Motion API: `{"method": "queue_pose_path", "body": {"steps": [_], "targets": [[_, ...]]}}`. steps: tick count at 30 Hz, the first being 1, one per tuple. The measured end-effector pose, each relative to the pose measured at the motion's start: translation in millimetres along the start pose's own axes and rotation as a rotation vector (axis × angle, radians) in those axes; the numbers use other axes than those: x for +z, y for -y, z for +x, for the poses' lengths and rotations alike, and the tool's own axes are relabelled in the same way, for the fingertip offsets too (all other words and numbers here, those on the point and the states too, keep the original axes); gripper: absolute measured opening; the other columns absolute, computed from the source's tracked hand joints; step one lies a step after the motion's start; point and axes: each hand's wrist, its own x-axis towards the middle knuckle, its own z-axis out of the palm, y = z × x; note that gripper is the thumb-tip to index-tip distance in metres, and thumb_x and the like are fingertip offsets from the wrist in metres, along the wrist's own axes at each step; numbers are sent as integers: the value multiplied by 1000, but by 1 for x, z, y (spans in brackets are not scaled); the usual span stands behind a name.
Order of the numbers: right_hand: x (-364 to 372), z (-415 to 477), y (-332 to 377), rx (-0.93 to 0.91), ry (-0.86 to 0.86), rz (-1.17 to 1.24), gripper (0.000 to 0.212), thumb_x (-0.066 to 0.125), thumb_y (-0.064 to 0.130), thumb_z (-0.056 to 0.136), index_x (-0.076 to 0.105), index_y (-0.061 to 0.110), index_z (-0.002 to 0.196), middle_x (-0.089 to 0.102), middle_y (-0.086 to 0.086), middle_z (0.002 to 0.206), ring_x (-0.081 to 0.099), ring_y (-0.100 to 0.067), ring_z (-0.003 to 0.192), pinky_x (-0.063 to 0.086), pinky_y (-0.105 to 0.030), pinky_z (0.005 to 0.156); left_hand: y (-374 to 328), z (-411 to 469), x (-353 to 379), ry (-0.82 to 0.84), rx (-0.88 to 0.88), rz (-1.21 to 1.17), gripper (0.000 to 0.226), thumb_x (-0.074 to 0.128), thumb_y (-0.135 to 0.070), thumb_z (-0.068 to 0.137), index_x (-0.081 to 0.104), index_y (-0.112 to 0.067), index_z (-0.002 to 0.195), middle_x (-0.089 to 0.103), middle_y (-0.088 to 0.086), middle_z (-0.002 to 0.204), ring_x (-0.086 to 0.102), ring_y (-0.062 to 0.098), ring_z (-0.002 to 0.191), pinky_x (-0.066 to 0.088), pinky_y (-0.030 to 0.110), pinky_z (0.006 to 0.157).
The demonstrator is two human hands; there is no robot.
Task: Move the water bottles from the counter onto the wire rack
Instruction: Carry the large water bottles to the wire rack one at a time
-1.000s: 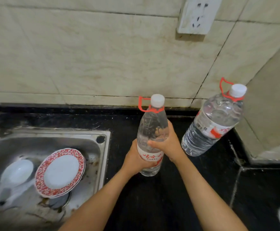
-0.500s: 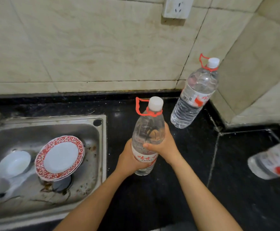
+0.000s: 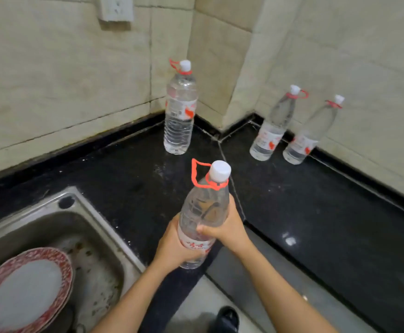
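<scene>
Head view. Your left hand (image 3: 172,246) and right hand (image 3: 229,230) both grip one water bottle (image 3: 204,212). The left hand wraps its lower body over the label. The right hand sits higher on the other side, fingers curled round the clear shoulder. The bottle is nearly upright, with a white cap and a red carry loop at the neck. Its base shows over the near edge of the black table (image 3: 316,224). Whether it touches that edge, you cannot tell.

Surroundings, placed from your hands:
- Straight ahead, well apart, a second bottle (image 3: 179,116) stands upright on the table in the wall corner.
- Ahead and to the right, a third bottle (image 3: 271,131) and a fourth bottle (image 3: 309,138) stand just beside each other against the tiled wall.
- To the left, a steel sink (image 3: 95,212) is set into the table. Stacked red-rimmed plates (image 3: 25,287) lie inside it.
- Far ahead and up on the wall, a white socket (image 3: 116,7).
- Below your forearms, grey floor (image 3: 196,308) with a dark shoe (image 3: 227,319).

The stretch of table between your hands and the standing bottles is bare.

Writing: the held bottle's white label carries red characters, too blurred to read. The other three show white labels with a red mark, also illegible.
</scene>
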Motion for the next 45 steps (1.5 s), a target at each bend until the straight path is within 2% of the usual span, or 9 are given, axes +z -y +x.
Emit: {"method": "queue_pose_path", "body": {"steps": [3,8,11,15,20,25,29,41,45], "targets": [[-26,-42,4,1,-199,16,75,79,34,44,45,29,111,56,7,114,58,7,101,47,-13,81,-17,-20,32,169,49,-42,82,89,-32,44,51,-30,116,66,-8,110,64,2,101,53,26,86],[-83,-120,-4,44,-465,19,81,82,36,41,46,33,113,58,2,122,59,-8,110,50,-24,89,-45,-53,103,486,128,-77,76,85,-20,43,52,-16,112,67,-1,105,67,5,94,50,12,75],[-120,-181,-3,48,-664,23,82,84,33,41,47,32,115,59,0,121,60,-12,111,50,-34,92,-69,-81,151,672,156,-85,72,84,-10,46,49,-19,108,65,-5,103,64,-7,88,47,7,70],[-159,-256,5,26,-868,30,84,83,34,37,47,29,113,61,2,115,61,-9,105,49,-29,87,-100,-120,209,849,224,-87,78,86,-16,43,49,-23,112,65,-1,109,64,-4,94,49,11,74],[-227,-378,19,-30,-1083,15,98,89,40,30,45,29,117,60,-7,121,60,-20,111,51,-38,91,-148,-201,312,1042,323,-70,77,81,-27,32,49,-36,101,61,-6,111,61,-2,97,49,10,77],[-273,-500,24,-42,-1239,-60,82,81,30,39,46,28,112,60,5,113,61,2,100,49,-16,78,-165,-299,407,1219,383,-90,71,81,-13,38,48,-34,98,61,-16,100,58,-19,86,45,2,70],[-289,-579,15,-9,-1346,-90,79,82,30,41,49,30,113,60,10,114,60,1,104,48,-16,82,-153,-361,465,1381,390,-47,80,85,-6,49,50,-24,118,67,-3,111,64,4,104,52,18,83],[-383,-707,-33,120,-1607,-53,83,84,24,39,49,28,115,62,10,114,61,-1,104,49,-15,81,-143,-443,638,1642,362,24,85,89,-11,46,51,-25,120,67,1,115,65,16,107,52,46,92],[-447,-739,-34,160,-1664,-66,89,86,29,36,49,28,117,62,5,116,62,-4,104,50,-17,82,-154,-463,720,1696,366,14,99,93,-26,40,44,-26,125,61,3,122,62,18,111,51,48,93]]}}
